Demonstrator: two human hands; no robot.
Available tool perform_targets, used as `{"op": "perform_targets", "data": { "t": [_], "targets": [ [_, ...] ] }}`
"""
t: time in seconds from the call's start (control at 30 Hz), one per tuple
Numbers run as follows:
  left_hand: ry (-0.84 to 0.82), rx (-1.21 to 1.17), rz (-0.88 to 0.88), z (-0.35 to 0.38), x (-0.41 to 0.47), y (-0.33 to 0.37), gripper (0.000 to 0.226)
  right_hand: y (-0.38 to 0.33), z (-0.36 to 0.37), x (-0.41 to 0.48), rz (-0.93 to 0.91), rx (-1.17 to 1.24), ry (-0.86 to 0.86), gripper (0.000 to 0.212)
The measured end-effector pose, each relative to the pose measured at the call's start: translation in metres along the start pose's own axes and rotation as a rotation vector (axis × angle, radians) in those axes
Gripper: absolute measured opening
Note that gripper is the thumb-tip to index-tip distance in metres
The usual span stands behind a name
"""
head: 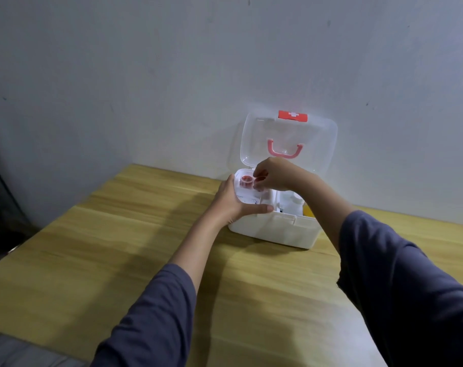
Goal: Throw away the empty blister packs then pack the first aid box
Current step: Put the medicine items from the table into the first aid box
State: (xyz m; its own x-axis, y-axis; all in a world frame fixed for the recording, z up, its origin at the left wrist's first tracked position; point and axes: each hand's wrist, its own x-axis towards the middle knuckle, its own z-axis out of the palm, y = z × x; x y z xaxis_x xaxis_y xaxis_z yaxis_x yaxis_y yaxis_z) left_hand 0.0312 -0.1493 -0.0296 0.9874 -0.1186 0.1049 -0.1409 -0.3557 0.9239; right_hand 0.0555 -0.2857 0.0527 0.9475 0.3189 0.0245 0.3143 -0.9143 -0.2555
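A white first aid box (278,231) stands open on the wooden table, against the wall. Its clear lid (317,144), with a pink handle and a red cross latch, is upright. My left hand (231,201) grips the box's near left corner, thumb along the front rim. My right hand (275,173) is over the left compartment, fingers pinched on a pink tape roll (261,180). A second pink roll (245,180) sits in that compartment beside it. White papers and white bottles lie inside; a yellow item (308,211) shows at the right end. No blister pack is in view.
The wooden table (119,247) stretches wide to the left and toward me. A grey wall (145,88) rises directly behind the box. A dark object (3,197) stands off the table's left edge.
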Motion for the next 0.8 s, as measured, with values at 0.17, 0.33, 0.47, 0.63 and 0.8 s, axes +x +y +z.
{"op": "perform_targets", "data": {
  "t": [0.17, 0.33, 0.47, 0.63, 0.8],
  "targets": [
    [0.001, -0.026, 0.002, -0.002, -0.001, 0.0, 0.09, -0.002, 0.008, 0.004, -0.004, 0.081, 0.056, 0.031],
    [0.008, -0.034, -0.002, 0.0, 0.001, -0.001, 0.1, -0.001, 0.016, 0.008, 0.029, 0.14, 0.154, 0.029],
    [-0.007, -0.034, 0.002, -0.001, 0.0, -0.002, 0.099, -0.001, 0.018, 0.007, 0.048, 0.12, 0.143, 0.032],
    [-0.005, 0.007, 0.012, -0.002, 0.0, -0.002, 0.096, -0.004, 0.01, 0.007, 0.056, 0.092, 0.072, 0.027],
    [0.014, -0.008, 0.003, 0.0, -0.001, 0.0, 0.108, -0.003, 0.015, 0.007, 0.076, 0.071, 0.111, 0.025]
  ]
}}
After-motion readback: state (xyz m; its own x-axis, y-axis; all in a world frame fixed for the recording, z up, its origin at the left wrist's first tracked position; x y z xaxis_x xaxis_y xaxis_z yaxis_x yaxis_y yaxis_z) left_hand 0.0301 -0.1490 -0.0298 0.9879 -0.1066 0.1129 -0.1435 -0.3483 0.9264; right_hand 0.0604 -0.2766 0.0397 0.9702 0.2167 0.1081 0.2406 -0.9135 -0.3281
